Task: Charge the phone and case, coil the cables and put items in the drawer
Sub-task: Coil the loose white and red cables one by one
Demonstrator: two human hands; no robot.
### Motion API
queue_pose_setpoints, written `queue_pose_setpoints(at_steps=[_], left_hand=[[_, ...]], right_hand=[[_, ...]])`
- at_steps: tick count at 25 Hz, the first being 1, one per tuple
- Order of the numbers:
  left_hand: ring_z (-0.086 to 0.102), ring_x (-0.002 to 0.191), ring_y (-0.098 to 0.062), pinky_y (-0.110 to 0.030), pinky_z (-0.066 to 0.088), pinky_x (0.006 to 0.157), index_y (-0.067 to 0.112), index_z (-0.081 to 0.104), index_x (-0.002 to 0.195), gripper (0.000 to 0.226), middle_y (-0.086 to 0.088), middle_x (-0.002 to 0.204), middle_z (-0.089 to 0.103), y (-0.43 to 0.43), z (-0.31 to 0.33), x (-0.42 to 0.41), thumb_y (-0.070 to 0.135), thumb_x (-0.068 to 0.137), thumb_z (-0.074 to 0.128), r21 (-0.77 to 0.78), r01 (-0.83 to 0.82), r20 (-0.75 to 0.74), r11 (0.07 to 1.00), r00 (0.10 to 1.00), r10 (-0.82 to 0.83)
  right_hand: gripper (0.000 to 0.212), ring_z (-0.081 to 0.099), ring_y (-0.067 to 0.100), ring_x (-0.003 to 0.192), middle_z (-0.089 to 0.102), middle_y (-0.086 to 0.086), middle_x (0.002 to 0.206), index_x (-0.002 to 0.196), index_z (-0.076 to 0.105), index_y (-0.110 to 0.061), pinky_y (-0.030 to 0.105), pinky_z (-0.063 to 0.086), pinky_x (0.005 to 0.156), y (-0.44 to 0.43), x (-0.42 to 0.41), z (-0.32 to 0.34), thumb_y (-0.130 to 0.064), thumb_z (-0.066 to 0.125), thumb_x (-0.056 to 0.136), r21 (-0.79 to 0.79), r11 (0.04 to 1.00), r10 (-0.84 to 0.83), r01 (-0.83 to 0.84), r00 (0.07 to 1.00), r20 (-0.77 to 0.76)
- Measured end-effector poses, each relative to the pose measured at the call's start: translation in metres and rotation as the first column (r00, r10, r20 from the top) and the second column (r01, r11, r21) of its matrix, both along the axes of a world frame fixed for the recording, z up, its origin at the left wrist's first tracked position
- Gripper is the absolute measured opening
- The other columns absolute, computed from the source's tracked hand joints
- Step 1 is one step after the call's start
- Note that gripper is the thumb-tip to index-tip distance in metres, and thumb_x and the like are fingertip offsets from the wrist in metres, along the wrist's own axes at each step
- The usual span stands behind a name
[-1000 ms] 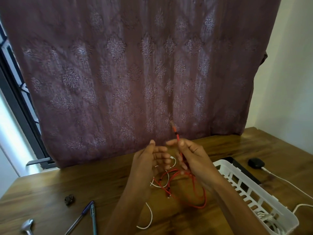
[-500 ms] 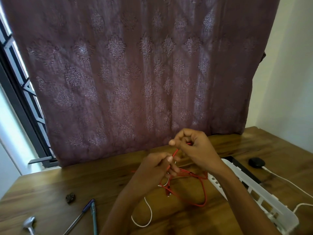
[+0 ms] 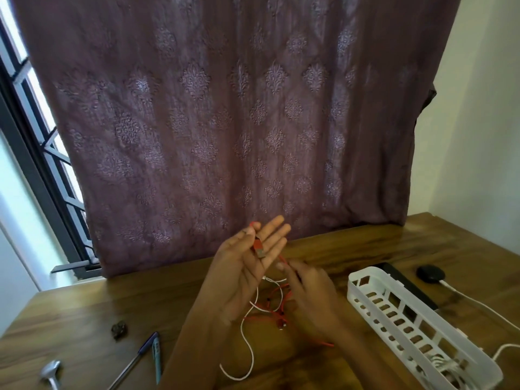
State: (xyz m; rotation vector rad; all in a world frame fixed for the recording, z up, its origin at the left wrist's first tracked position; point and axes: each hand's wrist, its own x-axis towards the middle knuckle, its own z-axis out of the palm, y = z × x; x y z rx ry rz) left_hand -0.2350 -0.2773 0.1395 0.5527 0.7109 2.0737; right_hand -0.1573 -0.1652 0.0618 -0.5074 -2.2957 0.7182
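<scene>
In left hand (image 3: pixel 247 267), seemingly, red cable (image 3: pixel 258 246)

I saw a brown wooden counter (image 3: pixel 84 319) across the lower frame. At its centre a red cable (image 3: pixel 271 318) and a white cable (image 3: pixel 250 350) lay tangled. At lower left lay a dark pen (image 3: pixel 132 361), a teal pen (image 3: pixel 156 358), a small dark lump (image 3: pixel 119 330) and a metal piece (image 3: pixel 50 371). At right stood a white slotted basket (image 3: pixel 422 342), with a flat black slab (image 3: pixel 408 285) just behind it and a black puck (image 3: pixel 430 273) trailing a white lead (image 3: pixel 478 302).
</scene>
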Motion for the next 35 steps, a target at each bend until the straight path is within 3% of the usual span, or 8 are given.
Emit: queue_pose_setpoints(at_steps=[4,9,13,16,19,25,29,35], left_hand=[[0.060,0.110,-0.029,-0.038,0.047,0.094,0.005,0.050,0.091,0.024,-0.020,0.124,0.057,0.009,-0.004,-0.010,0.007,0.100,0.027,-0.020,-0.257,-0.027,0.966,0.966,0.256],[0.047,0.127,-0.021,-0.034,0.035,0.108,0.008,0.053,0.109,0.025,-0.010,0.136,0.048,0.011,-0.018,-0.022,0.013,0.099,0.031,-0.024,-0.472,-0.166,0.881,0.871,0.462],[0.050,0.121,-0.004,-0.016,0.042,0.098,0.016,0.049,0.123,0.030,-0.003,0.136,0.049,0.012,-0.037,-0.022,0.021,0.099,0.032,-0.066,-0.558,-0.451,0.827,0.756,0.474],[0.051,0.119,-0.001,-0.021,0.045,0.096,0.027,0.052,0.112,0.026,0.008,0.131,0.053,0.013,-0.048,-0.015,0.030,0.093,0.036,-0.052,-0.537,-0.681,0.842,0.636,0.363],[0.062,0.101,-0.010,-0.026,0.049,0.085,0.018,0.058,0.109,0.024,0.006,0.108,0.065,0.014,-0.052,-0.011,0.022,0.098,0.037,-0.065,-0.439,-0.755,0.896,0.610,0.243],[0.035,0.035,-0.005,-0.018,0.036,0.044,0.001,0.063,0.086,0.036,-0.004,0.048,0.047,0.002,-0.024,0.011,0.028,0.086,0.039,-0.105,-0.132,-0.444,0.986,0.893,0.072],[0.030,0.032,-0.004,-0.017,0.036,0.041,0.002,0.070,0.084,0.036,-0.004,0.049,0.041,-0.006,-0.009,0.010,0.024,0.090,0.042,0.026,-0.002,-0.240,1.000,0.971,0.008],[0.040,0.038,-0.004,-0.013,0.041,0.045,-0.001,0.062,0.103,0.040,-0.001,0.066,0.060,-0.010,-0.006,0.000,0.025,0.093,0.034,0.099,-0.097,-0.121,0.990,0.987,0.109]], right_hand=[[0.028,0.052,-0.001,0.070,0.059,-0.014,0.081,0.121,0.055,-0.026,0.012,0.036,0.062,-0.019,0.010,-0.004,-0.032,0.046,0.094,0.090,0.992,0.083,-0.087,0.996,0.043],[0.024,0.056,-0.007,0.084,0.059,-0.024,0.081,0.096,0.059,-0.042,0.006,0.042,0.065,-0.020,0.018,-0.005,-0.020,0.058,0.089,-0.145,0.982,0.094,-0.121,0.980,-0.177],[0.025,0.055,-0.006,0.074,0.055,-0.014,0.079,0.104,0.068,-0.022,0.007,0.042,0.061,-0.017,0.018,0.001,-0.012,0.052,0.089,0.202,0.974,0.143,-0.101,0.968,-0.206],[0.024,0.054,0.006,0.066,0.062,-0.005,0.077,0.099,0.069,-0.021,0.020,0.046,0.050,-0.012,0.017,0.023,-0.011,0.051,0.088,0.573,0.819,0.185,0.028,0.933,-0.309],[0.019,0.055,0.011,0.065,0.071,-0.005,0.084,0.089,0.073,-0.016,0.019,0.046,0.056,-0.006,0.012,0.052,-0.016,0.054,0.092,0.671,0.740,0.282,0.052,0.881,-0.379],[0.014,0.061,0.013,0.065,0.069,-0.002,0.070,0.077,0.074,-0.018,0.029,0.049,0.062,0.018,-0.003,0.086,-0.030,0.067,0.075,0.309,0.947,0.226,-0.090,0.869,-0.440],[0.008,0.063,0.010,0.063,0.069,-0.009,0.066,0.082,0.074,-0.024,0.022,0.050,0.063,0.024,-0.012,0.080,-0.020,0.067,0.080,-0.132,0.944,0.202,-0.304,0.843,-0.499],[0.023,0.042,0.000,0.042,0.056,-0.006,0.050,0.083,0.068,-0.027,0.013,0.034,0.046,0.021,-0.015,0.034,-0.023,0.048,0.093,-0.388,0.862,0.182,-0.326,0.913,-0.364]])
